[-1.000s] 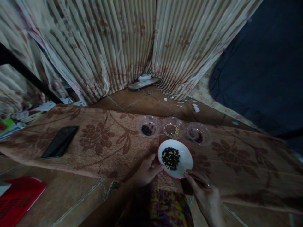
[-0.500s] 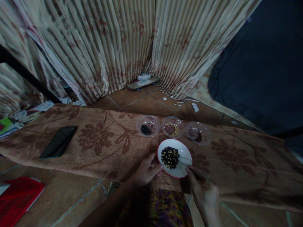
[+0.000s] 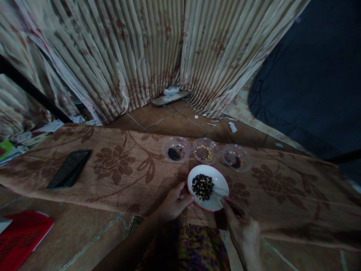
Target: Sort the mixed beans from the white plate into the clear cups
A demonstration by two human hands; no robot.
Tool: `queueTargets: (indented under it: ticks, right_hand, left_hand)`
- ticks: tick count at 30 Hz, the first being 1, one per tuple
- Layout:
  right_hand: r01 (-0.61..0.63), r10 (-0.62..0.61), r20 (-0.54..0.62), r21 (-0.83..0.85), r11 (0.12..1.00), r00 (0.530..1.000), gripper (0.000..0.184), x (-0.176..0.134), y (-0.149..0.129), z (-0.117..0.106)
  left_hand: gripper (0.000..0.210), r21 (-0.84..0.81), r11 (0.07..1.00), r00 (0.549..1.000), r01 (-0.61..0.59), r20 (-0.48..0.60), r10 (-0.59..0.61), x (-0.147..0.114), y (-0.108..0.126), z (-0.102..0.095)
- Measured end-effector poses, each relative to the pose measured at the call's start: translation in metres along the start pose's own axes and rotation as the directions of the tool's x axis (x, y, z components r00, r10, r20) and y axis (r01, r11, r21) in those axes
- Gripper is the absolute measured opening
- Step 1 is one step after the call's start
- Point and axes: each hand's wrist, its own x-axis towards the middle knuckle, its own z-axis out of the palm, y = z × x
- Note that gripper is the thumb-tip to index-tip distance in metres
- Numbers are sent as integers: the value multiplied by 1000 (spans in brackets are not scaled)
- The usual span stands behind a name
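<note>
A white bowl [image 3: 218, 180] with a red rim stands on the cloth before me, holding a heap of mixed dark and yellow beans or seeds [image 3: 202, 186]. My left hand [image 3: 176, 203] grips its left edge, thumb on the rim and fingers against the side. In my right hand [image 3: 239, 222], at the bowl's lower right, is a slim metal utensil [image 3: 217, 194]; its tip reaches to the heap, and its exact kind is unclear. Behind the bowl sit three clear plastic bowls: the left one [image 3: 176, 149] has black seeds, the middle one [image 3: 205, 151] yellow ones, the right one [image 3: 236, 157] dark reddish ones.
A brown flowered cloth [image 3: 135, 188] covers the low table. To the left lies a dark phone [image 3: 69, 169]. A red bag or packet [image 3: 28, 235] is on the tiled floor. Beyond the table are a skateboard [image 3: 170, 98], white scraps [image 3: 232, 127] and striped curtains [image 3: 141, 49].
Both hands stay at the bowl, and the utensil remains at the heap. The right hand shifts only slightly; the seeds look a little rearranged.
</note>
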Motion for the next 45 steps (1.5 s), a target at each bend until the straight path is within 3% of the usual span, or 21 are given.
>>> queueTargets:
  ticks: [41,45]
  right_hand:
    - [54,-54,-20,1,999,998,37,-1,2,-1]
    - [4,-3,-50,18,1000,999,38,-3,-3,-4]
  left_hand:
    - [49,-1,1000,1000,7,-8,-7,0,-2,0]
    - [49,-4,1000,1000,15,-7,-15,0,1,0]
